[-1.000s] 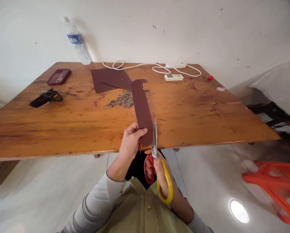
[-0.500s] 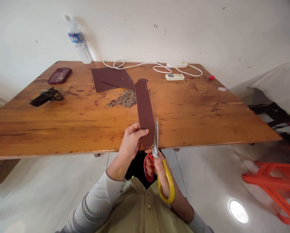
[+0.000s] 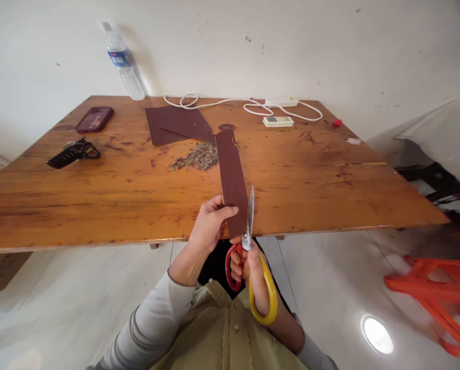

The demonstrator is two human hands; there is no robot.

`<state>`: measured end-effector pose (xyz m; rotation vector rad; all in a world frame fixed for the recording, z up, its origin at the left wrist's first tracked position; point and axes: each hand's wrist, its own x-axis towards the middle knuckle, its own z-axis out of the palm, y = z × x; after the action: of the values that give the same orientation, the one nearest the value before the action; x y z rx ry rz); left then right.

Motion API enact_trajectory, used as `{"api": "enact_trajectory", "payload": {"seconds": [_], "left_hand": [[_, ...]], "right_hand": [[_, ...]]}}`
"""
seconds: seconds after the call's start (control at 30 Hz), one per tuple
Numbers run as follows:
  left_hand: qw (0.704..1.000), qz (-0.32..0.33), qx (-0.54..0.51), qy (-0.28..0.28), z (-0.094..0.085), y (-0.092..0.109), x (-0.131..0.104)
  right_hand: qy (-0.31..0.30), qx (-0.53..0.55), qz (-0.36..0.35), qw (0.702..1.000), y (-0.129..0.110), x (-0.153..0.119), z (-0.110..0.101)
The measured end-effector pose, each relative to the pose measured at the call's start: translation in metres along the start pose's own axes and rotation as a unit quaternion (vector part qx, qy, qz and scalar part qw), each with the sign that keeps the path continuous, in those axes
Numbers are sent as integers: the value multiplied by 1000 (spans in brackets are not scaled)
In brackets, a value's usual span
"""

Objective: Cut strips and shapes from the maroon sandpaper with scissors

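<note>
A strip of dark maroon sheet [image 3: 232, 174], perhaps leather or card, is pinched near its lower end by my left hand [image 3: 211, 221], thumb on top. My right hand [image 3: 255, 272] grips scissors [image 3: 249, 221] with one red and one yellow handle, fingers through both loops. The blades point away from me at the strip's right edge, near its lower end; the lower blade is hidden behind the strip. The strip's far end reaches over the table beside a pile of thin dark shreds [image 3: 203, 155].
Two maroon pieces [image 3: 168, 123] lie behind the pile. On the wooden table [image 3: 310, 190] are a phone [image 3: 95, 119], a black hair clip [image 3: 74, 153], a clear bottle [image 3: 124, 67], a white remote [image 3: 278, 122] and a power strip [image 3: 282, 103]. An orange stool [image 3: 434, 288] stands at right.
The strip has shifted slightly right and straightened at its far end. The scissors' handles have spread a little wider, and the blades have moved slightly right with the strip.
</note>
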<state>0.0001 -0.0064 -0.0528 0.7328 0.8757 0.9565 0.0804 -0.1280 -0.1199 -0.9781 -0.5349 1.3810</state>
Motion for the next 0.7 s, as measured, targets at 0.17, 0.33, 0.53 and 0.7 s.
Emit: {"api": "enact_trajectory", "payload": {"seconds": [0.17,0.33,0.53,0.7], "left_hand": [[1000,-9,5,-21,0,3,0],[999,-10,0,-34,-2,1,1],[998,35,27,-52,-5,-3,4],[996,29,47,-65,-5,-2,5]], "right_hand": [[15,35,10,999,7,5,-1],[29,33,19,999,5,6,-1],[28,29,12,999,-1,-1,2],[31,39,15,999,-1,0,3]]}}
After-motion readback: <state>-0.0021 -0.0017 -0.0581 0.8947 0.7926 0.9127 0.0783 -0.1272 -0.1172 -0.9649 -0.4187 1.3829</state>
